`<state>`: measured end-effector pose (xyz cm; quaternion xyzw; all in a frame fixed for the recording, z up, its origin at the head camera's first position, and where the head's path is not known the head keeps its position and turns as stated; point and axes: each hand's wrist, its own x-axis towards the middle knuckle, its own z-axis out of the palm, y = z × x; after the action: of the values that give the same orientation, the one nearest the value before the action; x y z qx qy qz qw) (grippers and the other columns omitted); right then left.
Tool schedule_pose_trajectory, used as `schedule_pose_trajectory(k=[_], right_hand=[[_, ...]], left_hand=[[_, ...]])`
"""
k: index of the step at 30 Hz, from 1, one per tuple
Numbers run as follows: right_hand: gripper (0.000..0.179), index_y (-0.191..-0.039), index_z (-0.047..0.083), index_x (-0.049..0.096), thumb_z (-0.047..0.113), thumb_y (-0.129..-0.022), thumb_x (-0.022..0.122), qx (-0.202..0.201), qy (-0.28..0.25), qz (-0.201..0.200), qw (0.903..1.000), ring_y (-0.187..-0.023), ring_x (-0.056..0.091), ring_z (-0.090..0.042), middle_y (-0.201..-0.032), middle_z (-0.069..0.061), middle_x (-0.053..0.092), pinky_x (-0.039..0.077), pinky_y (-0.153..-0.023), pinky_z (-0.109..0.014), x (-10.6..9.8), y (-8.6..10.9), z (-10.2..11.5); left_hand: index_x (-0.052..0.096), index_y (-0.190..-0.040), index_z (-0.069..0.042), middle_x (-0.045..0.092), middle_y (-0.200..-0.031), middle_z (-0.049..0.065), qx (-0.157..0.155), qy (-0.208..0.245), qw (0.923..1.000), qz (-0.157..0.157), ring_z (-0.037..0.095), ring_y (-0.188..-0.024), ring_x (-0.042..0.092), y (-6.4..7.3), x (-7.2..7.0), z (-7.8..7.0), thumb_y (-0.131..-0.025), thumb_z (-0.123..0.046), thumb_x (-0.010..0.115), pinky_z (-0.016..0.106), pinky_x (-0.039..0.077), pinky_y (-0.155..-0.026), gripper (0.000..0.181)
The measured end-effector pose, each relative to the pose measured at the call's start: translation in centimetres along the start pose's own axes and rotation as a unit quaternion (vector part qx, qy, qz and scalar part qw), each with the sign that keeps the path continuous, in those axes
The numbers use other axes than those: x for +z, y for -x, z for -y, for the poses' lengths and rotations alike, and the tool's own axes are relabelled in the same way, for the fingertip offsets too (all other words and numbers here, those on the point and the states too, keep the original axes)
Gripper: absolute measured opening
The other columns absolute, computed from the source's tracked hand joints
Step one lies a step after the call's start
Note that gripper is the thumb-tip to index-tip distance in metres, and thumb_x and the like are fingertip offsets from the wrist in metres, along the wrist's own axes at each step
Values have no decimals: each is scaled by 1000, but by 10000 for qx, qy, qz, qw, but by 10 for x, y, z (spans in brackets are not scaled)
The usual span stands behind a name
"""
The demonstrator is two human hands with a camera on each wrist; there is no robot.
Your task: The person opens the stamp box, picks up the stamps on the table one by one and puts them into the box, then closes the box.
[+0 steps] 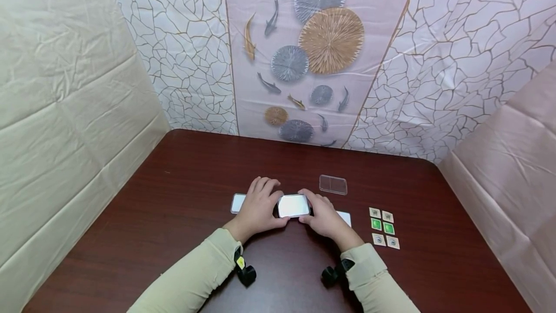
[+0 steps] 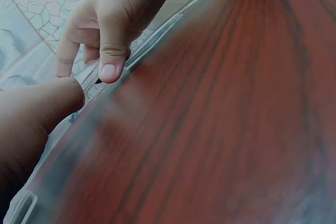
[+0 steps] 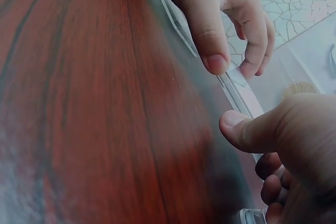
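Observation:
Both hands hold a flat, clear-edged rectangular plastic case (image 1: 293, 206) just above the table, its top bright with glare in the head view. My left hand (image 1: 258, 205) grips the left end between thumb and fingers. At the opposite end, my right hand (image 1: 325, 216) pinches it, thumb on the near side. In the right wrist view the thin edge of the case (image 3: 233, 95) runs between the two thumbs. Another similar case (image 1: 237, 203) lies beside my left hand, partly covered by it. A white rectangular piece (image 1: 345, 218) shows behind my right hand, mostly hidden.
A clear, thin rectangular plastic piece (image 1: 333, 184) lies farther back on the dark red wooden table (image 1: 208, 163). To the right, several small square cards (image 1: 376, 224) lie in two columns, the middle pair green. Patterned cloth (image 1: 191, 52) hangs behind the table.

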<state>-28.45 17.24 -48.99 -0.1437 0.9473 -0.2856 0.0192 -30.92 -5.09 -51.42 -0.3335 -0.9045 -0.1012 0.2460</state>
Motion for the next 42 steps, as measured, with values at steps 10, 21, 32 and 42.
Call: schedule_pose_trajectory(k=[10,21,32,42], right_hand=[[66,-144,11,49,12,-86,80,-35,116,46,9999,-123,52,-39,-132,-15,62,36,-105,-58,2,-1,1],[65,-143,10,51,10,-85,80,-101,212,-12,9997,-116,55,-35,-125,-15,63,38,-99,-56,6,-2,6],[66,-142,11,53,14,-83,82,13,468,144,9988,-111,55,-35,-124,-14,64,39,-95,-54,3,-4,7],[63,-136,16,60,29,-80,85,-290,912,-20,9954,-107,46,-31,-116,-11,57,33,-91,-50,-2,-3,0]], left_hand=[[73,-103,-14,56,-129,5,33,110,9999,-25,28,-124,46,0,1,0,-73,-60,74,54,30,-114,54],[74,-101,-12,57,-127,2,85,-20,9998,151,25,-123,46,-1,4,1,-72,-61,75,54,30,-115,57],[74,-100,-12,57,-125,2,-58,-27,9995,297,25,-123,45,-1,4,-1,-72,-61,72,53,30,-115,57],[74,-103,-14,56,-126,2,-108,110,9989,448,25,-124,44,0,6,0,-73,-59,72,52,28,-116,55]])
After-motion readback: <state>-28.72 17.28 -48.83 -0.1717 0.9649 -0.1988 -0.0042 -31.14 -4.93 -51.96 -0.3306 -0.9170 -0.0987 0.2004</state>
